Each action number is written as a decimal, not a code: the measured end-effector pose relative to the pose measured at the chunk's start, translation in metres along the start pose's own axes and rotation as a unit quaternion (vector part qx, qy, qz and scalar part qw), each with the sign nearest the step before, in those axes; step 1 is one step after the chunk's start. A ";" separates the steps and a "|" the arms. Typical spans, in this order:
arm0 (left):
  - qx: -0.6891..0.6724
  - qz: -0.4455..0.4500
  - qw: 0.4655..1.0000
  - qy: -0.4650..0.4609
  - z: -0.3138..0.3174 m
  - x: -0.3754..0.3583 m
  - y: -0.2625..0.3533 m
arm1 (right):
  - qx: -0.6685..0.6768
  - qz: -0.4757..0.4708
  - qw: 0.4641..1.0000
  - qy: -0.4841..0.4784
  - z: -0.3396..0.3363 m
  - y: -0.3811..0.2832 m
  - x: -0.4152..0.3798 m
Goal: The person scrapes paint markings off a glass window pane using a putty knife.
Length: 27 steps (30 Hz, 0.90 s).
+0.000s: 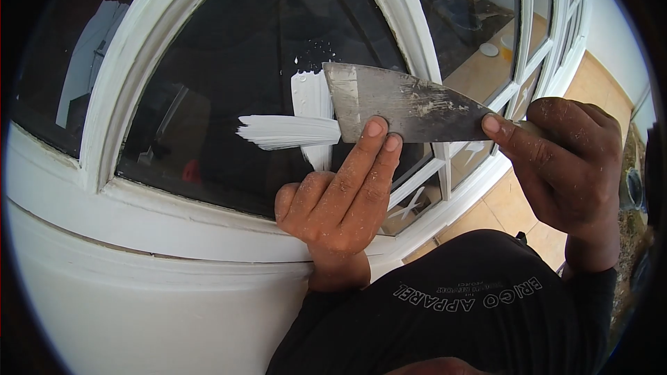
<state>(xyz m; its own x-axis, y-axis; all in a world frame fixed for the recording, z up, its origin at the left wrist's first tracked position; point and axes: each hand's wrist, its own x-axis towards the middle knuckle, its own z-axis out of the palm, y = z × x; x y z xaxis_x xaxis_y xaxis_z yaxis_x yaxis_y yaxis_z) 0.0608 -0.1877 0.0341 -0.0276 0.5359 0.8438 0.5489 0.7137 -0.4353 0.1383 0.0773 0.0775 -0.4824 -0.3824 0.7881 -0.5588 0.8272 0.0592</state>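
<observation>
My right hand (570, 160) grips a putty knife (410, 101) by its handle, with the index finger stretched along the base of the blade. The wide metal blade is worn and smudged, and its straight edge lies at the white paint cross (314, 101) brushed on the dark window glass (208, 97). Two outstretched fingers of my left hand (340, 201) rest on the lower part of the blade near that edge; its other fingers are curled, and its thumb is not clearly visible. Small white specks dot both hands. Most of the handle is hidden inside my right hand.
White window frames (111, 118) surround the panes, with a white wall (139, 305) below. More panes run off to the right, one with a white paint mark (410, 205). Tan floor tiles (507, 201) show beneath. My black shirt (458, 326) fills the bottom.
</observation>
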 end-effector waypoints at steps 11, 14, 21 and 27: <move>0.000 0.003 1.000 0.010 0.002 -0.001 -0.001 | -0.010 0.001 1.000 -0.012 -0.002 -0.003 -0.003; -0.003 0.002 1.000 -0.001 0.000 -0.001 0.000 | -0.016 -0.003 1.000 -0.019 -0.004 -0.001 -0.002; -0.001 0.006 1.000 -0.004 -0.001 0.001 0.000 | -0.011 0.004 1.000 -0.025 -0.003 -0.004 -0.002; 0.002 0.004 1.000 -0.002 0.000 -0.001 0.000 | -0.003 0.004 1.000 -0.005 0.000 -0.002 0.001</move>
<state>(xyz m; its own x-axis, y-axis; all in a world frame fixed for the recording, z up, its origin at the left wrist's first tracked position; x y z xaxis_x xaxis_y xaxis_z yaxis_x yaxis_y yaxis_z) 0.0606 -0.1885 0.0335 -0.0258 0.5431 0.8393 0.5461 0.7108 -0.4432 0.1392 0.0754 0.0785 -0.4939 -0.3798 0.7822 -0.5509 0.8326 0.0565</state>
